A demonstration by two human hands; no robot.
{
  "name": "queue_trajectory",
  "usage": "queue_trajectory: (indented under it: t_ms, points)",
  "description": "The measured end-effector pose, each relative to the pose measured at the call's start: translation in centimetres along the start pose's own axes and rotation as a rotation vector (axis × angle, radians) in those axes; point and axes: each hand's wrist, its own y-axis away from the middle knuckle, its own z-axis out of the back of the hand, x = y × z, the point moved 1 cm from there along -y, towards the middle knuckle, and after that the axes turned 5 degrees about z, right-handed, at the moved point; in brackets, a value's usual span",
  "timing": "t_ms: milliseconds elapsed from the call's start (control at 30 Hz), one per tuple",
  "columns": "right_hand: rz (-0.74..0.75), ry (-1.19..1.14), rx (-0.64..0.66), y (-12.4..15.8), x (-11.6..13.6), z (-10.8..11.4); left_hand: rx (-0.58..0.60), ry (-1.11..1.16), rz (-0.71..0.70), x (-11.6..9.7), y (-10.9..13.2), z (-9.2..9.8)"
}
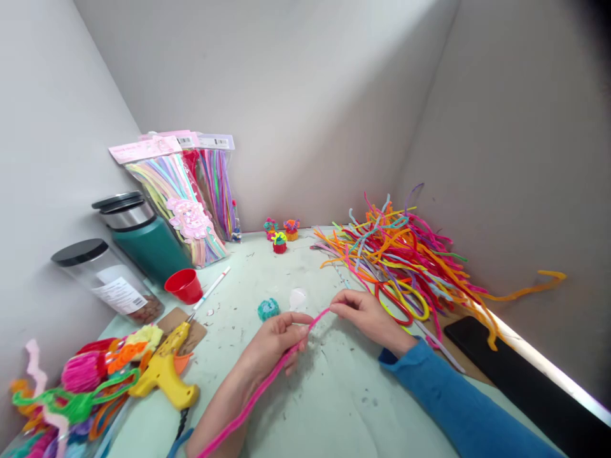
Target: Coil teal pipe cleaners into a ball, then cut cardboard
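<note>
A long pink pipe cleaner [252,401] runs from the bottom edge up through my left hand [281,340], which pinches it between thumb and fingers. Its upper end is held in the fingertips of my right hand [365,315], a short way to the right. Just beyond my left hand lies a teal fuzzy coil [268,309], with a whitish round piece [298,299] beside it. Three small colourful pipe-cleaner figures, one of them a red one [279,247], stand at the back of the table.
At left are a yellow glue gun [165,372], fuzzy craft pieces [83,372], a red cup [184,286], a jar [117,286], a green bottle [147,245] and packets [167,191]. At right lie loose pipe cleaners [396,248], scissors [394,302] and a black object [515,369].
</note>
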Motion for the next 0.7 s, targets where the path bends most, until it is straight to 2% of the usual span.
queue_trajectory:
  t_ms: [100, 167, 300, 367, 533, 633, 700]
  points:
    - [-0.067, -0.122, -0.07, -0.1, -0.2, 0.0, 0.03, -0.053, 0.047, 0.0, 0.4, -0.5]
    - [-0.138, -0.294, -0.083, 0.0, -0.4, -0.1, 0.041, -0.088, 0.053, 0.0, 0.6, -0.7]
    - [-0.259, -0.777, 0.068, 0.3, -1.0, -0.6, 0.155, -0.187, 0.013, 0.1, 0.9, -1.1]
    - [-0.283, -0.877, 0.145, 0.5, -1.1, -0.7, 0.221, -0.219, 0.009, 0.1, 1.1, -1.3]
    - [-0.262, -0.848, 0.141, 0.6, -0.6, -0.5, 0.232, -0.223, 0.009, 0.3, 1.2, -1.0]
    - [-0.177, -0.636, 0.057, 0.4, -0.2, -0.5, 0.272, -0.199, -0.014, 0.4, 1.1, -1.0]
    - [-0.113, -0.524, -0.032, 0.3, 0.0, -0.3, 0.246, -0.174, -0.035, 0.4, 1.1, -1.1]
